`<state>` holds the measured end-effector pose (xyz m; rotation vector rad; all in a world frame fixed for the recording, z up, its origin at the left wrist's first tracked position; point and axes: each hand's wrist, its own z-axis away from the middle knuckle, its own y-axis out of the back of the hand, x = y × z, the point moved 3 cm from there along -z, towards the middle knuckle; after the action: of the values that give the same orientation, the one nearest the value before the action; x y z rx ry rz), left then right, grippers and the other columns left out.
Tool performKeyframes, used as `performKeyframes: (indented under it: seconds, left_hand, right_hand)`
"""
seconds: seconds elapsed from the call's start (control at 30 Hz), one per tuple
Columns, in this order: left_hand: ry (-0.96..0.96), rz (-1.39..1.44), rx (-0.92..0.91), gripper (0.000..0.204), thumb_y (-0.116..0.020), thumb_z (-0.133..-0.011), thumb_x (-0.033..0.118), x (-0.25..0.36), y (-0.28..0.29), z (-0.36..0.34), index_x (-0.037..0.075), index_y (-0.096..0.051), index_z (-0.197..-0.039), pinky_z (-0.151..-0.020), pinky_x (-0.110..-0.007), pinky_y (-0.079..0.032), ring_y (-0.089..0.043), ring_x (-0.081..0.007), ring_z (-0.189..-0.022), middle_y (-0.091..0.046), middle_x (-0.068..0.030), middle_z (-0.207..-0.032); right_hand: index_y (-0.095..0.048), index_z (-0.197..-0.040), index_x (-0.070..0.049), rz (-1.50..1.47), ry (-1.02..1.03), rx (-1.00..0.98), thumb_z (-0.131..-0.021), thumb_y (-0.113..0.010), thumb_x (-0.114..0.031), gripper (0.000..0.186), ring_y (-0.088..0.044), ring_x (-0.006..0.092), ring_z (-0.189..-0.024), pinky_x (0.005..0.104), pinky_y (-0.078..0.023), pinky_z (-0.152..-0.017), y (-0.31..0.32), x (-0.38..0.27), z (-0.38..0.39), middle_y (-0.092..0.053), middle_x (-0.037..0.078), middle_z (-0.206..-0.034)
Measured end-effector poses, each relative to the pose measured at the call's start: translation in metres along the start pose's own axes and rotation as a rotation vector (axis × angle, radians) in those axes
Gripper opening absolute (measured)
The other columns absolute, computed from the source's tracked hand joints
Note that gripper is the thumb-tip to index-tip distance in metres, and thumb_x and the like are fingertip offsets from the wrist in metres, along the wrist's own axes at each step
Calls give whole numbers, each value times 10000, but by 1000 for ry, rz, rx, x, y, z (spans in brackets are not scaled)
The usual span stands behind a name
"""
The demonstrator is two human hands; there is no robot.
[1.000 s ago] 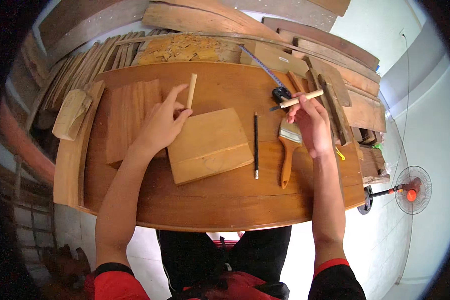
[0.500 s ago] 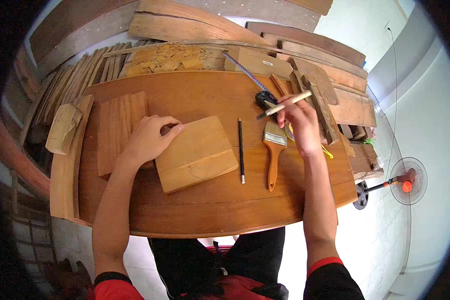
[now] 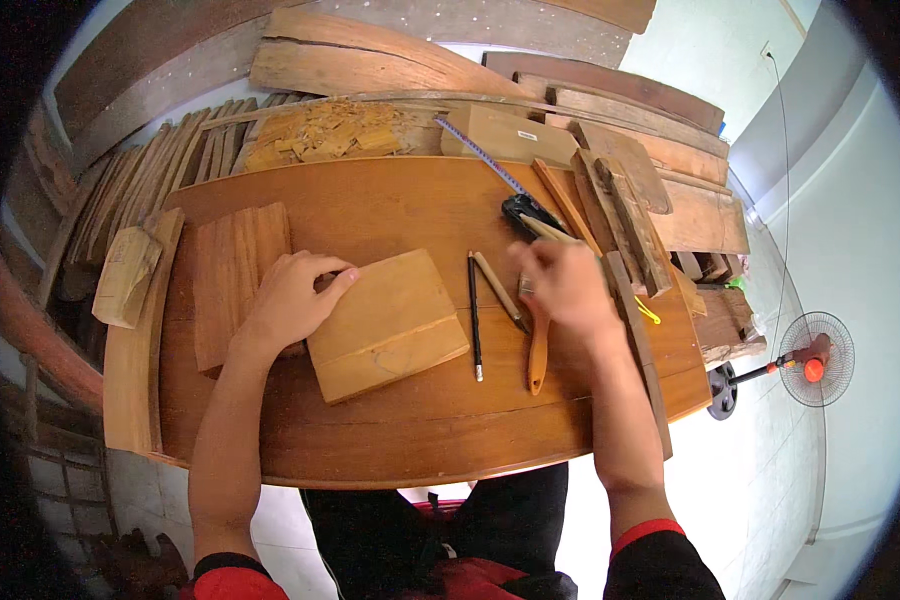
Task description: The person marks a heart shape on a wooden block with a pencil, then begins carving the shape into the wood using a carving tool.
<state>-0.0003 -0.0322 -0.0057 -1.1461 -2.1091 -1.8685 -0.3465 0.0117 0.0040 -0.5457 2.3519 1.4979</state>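
My left hand (image 3: 295, 300) grips the left edge of a pale, squarish wooden block (image 3: 395, 300), thumb on top and fingers curled. A faint curved pencil mark shows on the block's near part. To its right lie a black pencil (image 3: 475, 320) and a wooden-handled tool with a dark tip (image 3: 497, 285). My right hand (image 3: 565, 285), smeared by motion, hovers over a paintbrush (image 3: 537, 350) and hides its head; whether it holds anything is unclear. Just beyond that hand lie a black tape measure (image 3: 530, 212), its blade drawn out, and a pale stick (image 3: 547, 229).
A reddish-brown block (image 3: 235, 280) lies left of my hand. Planks line the table's left side (image 3: 142, 370) and right side (image 3: 638, 350). Behind the table are wood chips (image 3: 320, 135), a cardboard box (image 3: 505, 135) and stacked boards. A fan (image 3: 815, 360) stands at right.
The wooden-handled tool has left my right hand and now lies beside the pencil. My right hand has moved nearer and left, over the paintbrush. My left hand stays on the block.
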Motion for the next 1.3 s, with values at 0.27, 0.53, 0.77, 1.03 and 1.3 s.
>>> performKeyframes:
  seconds: [0.27,0.53,0.77,1.03,1.3]
  left_hand:
    - [-9,37,-39,331,-653,-1012,286,0,-2,-2,-20,-767,-1063,-935,-418,-509,-686,-331,-1006,-739,-161,-1073]
    - [-27,0,7,314,-658,-1000,278,1,-3,1,-11,-769,-1056,-878,-408,-535,-698,-326,-950,-742,-138,-1067]
    - [-144,-1,184,236,-683,-992,183,19,6,-1,4,-750,-1130,-874,-379,-550,-717,-283,-966,-753,-129,-1074]
    - [-248,643,313,265,-709,-992,118,59,3,23,10,-708,-1233,-899,-287,-565,-755,-155,-996,-798,-109,-1068]
    - [-319,813,386,209,-714,-977,66,65,13,32,-7,-730,-1172,-752,-254,-572,-743,-130,-855,-799,-104,-1029]
  right_hand:
    - [-761,-921,-75,202,-11,136,-851,-811,-278,221,-687,351,-929,474,-519,-854,32,48,-7,-716,147,-961]
    - [-778,-977,-76,389,97,155,-852,-789,-230,198,-668,370,-971,495,-511,-947,24,48,-5,-710,127,-992]
    - [-687,-1107,-9,-522,-103,203,-1017,-663,-134,156,-687,208,-908,317,-535,-843,38,35,-12,-774,138,-1037]
    - [-634,-1200,-20,-1164,45,-108,-1057,-626,-97,163,-646,117,-949,267,-479,-875,5,-41,11,-770,111,-1092]
    - [-631,-1198,-27,-1111,114,-124,-1006,-690,-32,201,-665,118,-1005,278,-506,-939,-7,-56,22,-740,58,-1089]
